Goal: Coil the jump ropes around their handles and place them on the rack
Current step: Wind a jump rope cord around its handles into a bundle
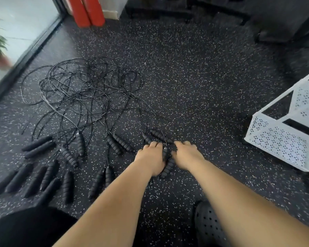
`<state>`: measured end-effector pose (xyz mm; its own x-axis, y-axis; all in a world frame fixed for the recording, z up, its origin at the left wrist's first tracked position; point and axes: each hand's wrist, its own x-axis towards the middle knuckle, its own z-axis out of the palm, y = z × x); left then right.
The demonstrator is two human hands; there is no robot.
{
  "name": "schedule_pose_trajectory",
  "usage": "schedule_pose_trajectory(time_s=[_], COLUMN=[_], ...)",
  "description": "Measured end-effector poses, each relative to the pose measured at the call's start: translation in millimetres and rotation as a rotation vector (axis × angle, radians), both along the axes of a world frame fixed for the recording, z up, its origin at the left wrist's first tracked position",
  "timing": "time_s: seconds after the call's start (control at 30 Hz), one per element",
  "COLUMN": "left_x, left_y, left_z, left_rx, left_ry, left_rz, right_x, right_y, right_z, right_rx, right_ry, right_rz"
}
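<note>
Handle (168, 167) | in left hand (150, 157), half hidden | right hand (186, 155) grip unclear

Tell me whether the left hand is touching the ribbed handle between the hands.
Touching. The head view shows the left hand gripping the ribbed handle, fingers curled around it.

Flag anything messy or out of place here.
The jump rope cords lie in one tangled heap on the floor, loops crossing each other, and their black handles lie scattered at odd angles. None shows on the white rack.
</note>
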<state>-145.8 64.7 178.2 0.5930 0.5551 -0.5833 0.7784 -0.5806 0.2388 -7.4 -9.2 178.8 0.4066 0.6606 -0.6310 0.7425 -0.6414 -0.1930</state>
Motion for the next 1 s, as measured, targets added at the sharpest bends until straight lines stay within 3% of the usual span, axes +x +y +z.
schedule_pose_trajectory(time_s=[0.63, 0.87, 1.0], left_x=[36.5, 26.3, 26.9], left_y=[3.3, 7.8, 4.0], left_z=[-161.2, -172.7, -161.2], left_rx=[-0.275, -0.296, -0.326], left_ry=[0.154, 0.145, 0.024], left_rz=[0.049, 0.067, 0.186], right_x=[5.1, 7.2, 3.5], right_y=[-0.4, -17.6, -21.1], right_z=[-176.8, -184.6, -171.0], right_rx=[-0.173, -0.042, 0.06], right_ry=[0.273, 0.348, 0.338], right_rz=[-0.105, -0.198, -0.243])
